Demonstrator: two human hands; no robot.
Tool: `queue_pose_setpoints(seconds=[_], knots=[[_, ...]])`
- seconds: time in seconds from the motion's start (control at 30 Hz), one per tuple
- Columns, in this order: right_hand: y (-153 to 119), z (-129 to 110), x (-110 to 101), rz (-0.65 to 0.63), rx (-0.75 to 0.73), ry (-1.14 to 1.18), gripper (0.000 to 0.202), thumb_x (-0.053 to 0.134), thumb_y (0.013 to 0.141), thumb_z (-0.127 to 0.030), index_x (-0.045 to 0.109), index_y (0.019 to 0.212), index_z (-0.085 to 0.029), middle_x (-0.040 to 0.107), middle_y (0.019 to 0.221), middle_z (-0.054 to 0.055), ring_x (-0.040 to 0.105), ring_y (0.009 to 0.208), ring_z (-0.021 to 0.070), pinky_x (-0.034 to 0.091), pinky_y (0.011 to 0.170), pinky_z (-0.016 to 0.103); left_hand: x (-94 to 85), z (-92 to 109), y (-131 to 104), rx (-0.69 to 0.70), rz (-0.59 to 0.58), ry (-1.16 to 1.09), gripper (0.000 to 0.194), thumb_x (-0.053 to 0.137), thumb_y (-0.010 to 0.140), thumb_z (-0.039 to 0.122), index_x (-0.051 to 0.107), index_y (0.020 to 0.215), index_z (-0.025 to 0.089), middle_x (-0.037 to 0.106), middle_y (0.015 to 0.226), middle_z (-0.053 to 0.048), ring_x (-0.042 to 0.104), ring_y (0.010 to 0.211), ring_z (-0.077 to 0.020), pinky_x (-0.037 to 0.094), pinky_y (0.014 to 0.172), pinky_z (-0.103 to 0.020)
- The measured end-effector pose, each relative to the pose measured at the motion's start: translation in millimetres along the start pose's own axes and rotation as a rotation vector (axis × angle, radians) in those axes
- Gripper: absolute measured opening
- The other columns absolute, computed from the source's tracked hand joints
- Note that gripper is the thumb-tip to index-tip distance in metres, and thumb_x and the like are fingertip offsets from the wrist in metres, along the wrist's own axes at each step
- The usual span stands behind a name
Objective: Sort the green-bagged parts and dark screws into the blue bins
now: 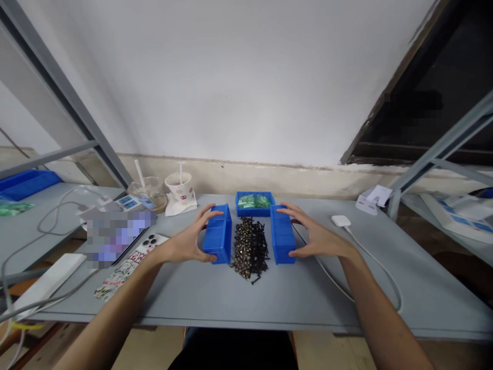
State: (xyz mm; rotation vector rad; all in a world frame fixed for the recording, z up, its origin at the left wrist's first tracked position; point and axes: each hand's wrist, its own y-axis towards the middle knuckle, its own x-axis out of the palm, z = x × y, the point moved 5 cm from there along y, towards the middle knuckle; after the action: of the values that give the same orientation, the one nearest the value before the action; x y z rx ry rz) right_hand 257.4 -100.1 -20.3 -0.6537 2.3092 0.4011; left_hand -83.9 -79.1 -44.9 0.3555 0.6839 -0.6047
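Note:
A heap of small dark and brass-coloured screws (250, 249) lies on the grey table (231, 303). My left hand (192, 239) grips a blue bin (216, 235) tipped on its side at the heap's left edge. On the right of the heap, my right hand (311, 234) grips another blue bin (283, 236), also on its side. Both bins have their openings turned toward the screws. Just behind the heap stands a blue tray (254, 211) with green packets (254, 201) in it.
Left of my left hand are a paper cup (179, 187) with a straw, a clear cup (153, 192), a patterned phone case (129, 267) and a power strip (129, 203). A white charger (341, 221) with its cable lies at the right. Metal frame posts flank the table.

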Motion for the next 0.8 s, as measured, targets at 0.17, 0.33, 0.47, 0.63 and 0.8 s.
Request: queue_pose_setpoints(seconds=[0.17,0.33,0.47,0.63,0.8], knots=[[-17,18,4,0.035,0.04,0.11,0.09,0.082,0.079,-0.045,0.034,0.155,-0.042,0.013,0.171,0.001,0.021,0.156,0.0336,0.034,0.122,0.057,-4.8,-9,-21,-0.042,0.045,0.119,0.117,0.087,0.07,0.048,0.015,0.16,0.033,0.003,0.169,-0.013,0.019,0.155,-0.041,0.033,0.123,-0.057],[-46,30,12,0.093,0.121,0.19,0.087,0.077,0.083,-0.046,0.031,0.157,-0.041,0.003,0.173,0.001,0.019,0.157,0.0331,0.038,0.121,0.05,-7.5,-15,-41,-0.093,0.025,0.198,0.115,0.082,0.077,0.051,0.006,0.163,0.033,0.004,0.172,-0.011,0.018,0.156,-0.039,0.025,0.127,-0.055],[-61,36,19,0.138,0.152,0.237,0.094,0.076,0.085,-0.042,0.019,0.16,-0.039,0.016,0.171,0.006,0.03,0.153,0.0317,0.039,0.12,0.05,-6.2,-24,-48,-0.104,0.042,0.21,0.117,0.079,0.079,0.056,0.001,0.163,0.033,0.008,0.172,-0.011,0.023,0.156,-0.0378,0.026,0.127,-0.054],[-64,50,29,0.149,0.188,0.106,0.096,0.075,0.086,-0.041,0.015,0.161,-0.04,0.026,0.168,0.006,0.032,0.152,0.0322,0.03,0.124,0.059,1.2,-36,-49,-0.134,0.039,0.234,0.113,0.075,0.083,0.056,0.001,0.164,0.031,0.015,0.17,-0.013,0.028,0.154,-0.0373,0.028,0.127,-0.055],[-56,48,35,0.192,0.161,-0.055,0.085,0.072,0.088,-0.04,0.025,0.159,-0.042,0.026,0.168,0.003,0.032,0.152,0.0336,0.027,0.125,0.062,7.9,-30,-43,-0.15,0.042,0.246,0.106,0.071,0.085,0.057,0.005,0.164,0.029,0.017,0.17,-0.014,0.026,0.154,-0.0381,0.027,0.126,-0.059]])
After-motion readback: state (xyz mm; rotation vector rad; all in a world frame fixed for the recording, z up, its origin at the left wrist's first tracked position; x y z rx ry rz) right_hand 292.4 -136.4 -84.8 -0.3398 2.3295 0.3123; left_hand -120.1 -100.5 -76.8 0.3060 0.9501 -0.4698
